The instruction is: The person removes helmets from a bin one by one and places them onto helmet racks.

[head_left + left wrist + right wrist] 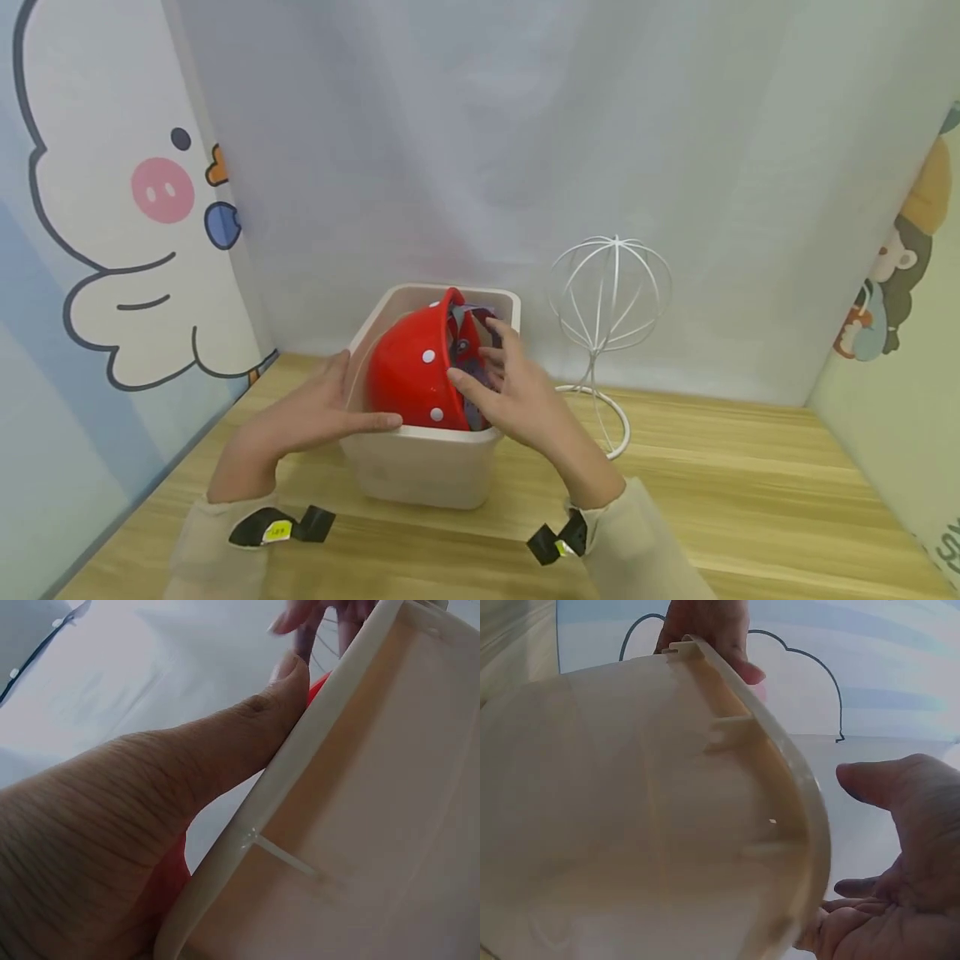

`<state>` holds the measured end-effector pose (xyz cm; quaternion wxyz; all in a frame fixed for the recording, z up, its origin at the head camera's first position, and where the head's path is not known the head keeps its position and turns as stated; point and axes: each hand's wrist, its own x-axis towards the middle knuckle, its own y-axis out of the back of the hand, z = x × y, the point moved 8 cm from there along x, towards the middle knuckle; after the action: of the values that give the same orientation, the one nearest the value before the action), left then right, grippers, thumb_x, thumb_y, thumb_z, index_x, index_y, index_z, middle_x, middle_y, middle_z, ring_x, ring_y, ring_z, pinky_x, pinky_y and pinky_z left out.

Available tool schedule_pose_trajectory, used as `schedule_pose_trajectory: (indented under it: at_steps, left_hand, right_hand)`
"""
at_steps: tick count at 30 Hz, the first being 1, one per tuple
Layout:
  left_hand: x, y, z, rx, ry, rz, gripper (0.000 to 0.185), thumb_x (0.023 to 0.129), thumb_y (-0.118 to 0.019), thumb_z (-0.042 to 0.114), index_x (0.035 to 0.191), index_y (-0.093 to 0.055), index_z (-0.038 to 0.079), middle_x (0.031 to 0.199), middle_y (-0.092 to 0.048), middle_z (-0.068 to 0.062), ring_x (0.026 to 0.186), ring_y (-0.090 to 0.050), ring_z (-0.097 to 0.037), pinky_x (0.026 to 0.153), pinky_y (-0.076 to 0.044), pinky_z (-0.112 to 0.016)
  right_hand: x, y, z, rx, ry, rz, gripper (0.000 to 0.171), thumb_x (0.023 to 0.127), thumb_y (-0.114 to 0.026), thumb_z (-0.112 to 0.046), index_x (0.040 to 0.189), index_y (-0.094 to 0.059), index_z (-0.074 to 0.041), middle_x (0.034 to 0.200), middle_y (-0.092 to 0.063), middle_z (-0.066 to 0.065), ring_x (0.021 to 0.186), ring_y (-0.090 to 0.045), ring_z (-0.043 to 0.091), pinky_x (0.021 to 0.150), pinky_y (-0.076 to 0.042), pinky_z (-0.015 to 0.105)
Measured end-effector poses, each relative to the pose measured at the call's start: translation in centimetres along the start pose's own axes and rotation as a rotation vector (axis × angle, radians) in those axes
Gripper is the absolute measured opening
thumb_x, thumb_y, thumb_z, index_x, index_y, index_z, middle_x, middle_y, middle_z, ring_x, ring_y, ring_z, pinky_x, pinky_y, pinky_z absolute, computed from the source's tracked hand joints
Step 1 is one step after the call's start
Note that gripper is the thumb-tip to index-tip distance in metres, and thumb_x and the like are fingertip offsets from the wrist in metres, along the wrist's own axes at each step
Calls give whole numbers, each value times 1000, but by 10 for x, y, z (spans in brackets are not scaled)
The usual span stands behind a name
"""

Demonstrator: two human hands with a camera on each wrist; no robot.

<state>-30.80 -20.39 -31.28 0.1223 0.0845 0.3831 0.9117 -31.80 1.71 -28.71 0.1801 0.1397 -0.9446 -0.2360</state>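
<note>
A glossy red helmet (408, 367) with white dots lies tilted on its side in a white plastic bin (423, 467), its opening facing right. Dark padding and straps show inside it. My left hand (307, 408) holds the bin at its front left corner, thumb over the front rim and fingers along the left side, partly hidden. My right hand (521, 387) is beside the helmet's opening over the bin's right rim, thumb and fingers spread and loosely bent. In the right wrist view, a gap shows between the right thumb (866, 784) and the bin's rim.
A white wire stand (611, 321) with a globe-shaped top and ring base stands on the wooden table (720, 483) right of the bin. A grey curtain (480, 150) hangs behind. Cartoon-printed panels (105, 217) flank the table.
</note>
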Motion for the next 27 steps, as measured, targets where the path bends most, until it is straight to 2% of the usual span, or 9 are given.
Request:
schedule_pose_trajectory:
  at_steps: [3, 6, 9, 12, 16, 21, 27]
  left_hand:
    - [1, -1, 0, 9, 14, -7, 108, 71, -77, 60, 151, -16, 20, 149, -31, -8, 134, -36, -35, 88, -55, -52]
    - [2, -2, 1, 6, 11, -13, 108, 70, -77, 60, 151, -16, 22, 149, -32, -6, 134, -36, -33, 89, -55, -52]
    - [2, -2, 1, 18, 21, -19, 108, 70, -76, 62, 151, -16, 21, 148, -32, -6, 133, -37, -33, 89, -55, -52]
    - [1, 0, 0, 55, 33, -15, 109, 70, -74, 64, 151, -15, 21, 148, -31, -8, 133, -36, -34, 91, -53, -55]
    - [1, 4, -1, 78, 31, 3, 109, 71, -73, 65, 151, -16, 19, 146, -32, -8, 132, -36, -34, 92, -52, -57]
    - [1, 3, -5, 64, 51, -2, 109, 71, -73, 66, 151, -17, 18, 146, -31, -9, 131, -36, -34, 92, -52, -55]
    - [0, 2, -8, 65, 58, 2, 108, 72, -72, 66, 150, -17, 15, 146, -31, -11, 131, -37, -35, 92, -52, -54]
  right_hand:
    - [20, -8, 0, -34, -29, -26, 86, 84, -63, -61, 151, -16, -33, 143, -49, 3, 130, -53, 26, 92, -55, 47]
    - [40, -15, 2, -81, -77, -12, 97, 80, -60, -70, 153, -3, -38, 146, -46, 5, 129, -52, 29, 92, -54, 52]
    - [55, -24, 3, -128, -134, 18, 108, 74, -57, -79, 150, 11, -45, 144, -49, 8, 126, -54, 32, 96, -51, 54]
    - [66, -37, -1, -174, -138, 11, 113, 69, -58, -82, 145, 20, -51, 132, -59, 9, 115, -62, 32, 96, -51, 53]
    - [70, -52, -8, -245, -89, -24, 111, 71, -67, -73, 145, 14, -55, 120, -66, 5, 102, -68, 26, 93, -53, 49]
    - [70, -59, -7, -321, -96, -73, 101, 75, -74, -57, 152, -10, -43, 128, -61, 4, 109, -63, 23, 88, -55, 48]
    - [70, -59, -6, -329, -110, -76, 100, 78, -76, -49, 154, -11, -36, 131, -60, 5, 111, -62, 24, 88, -56, 48]
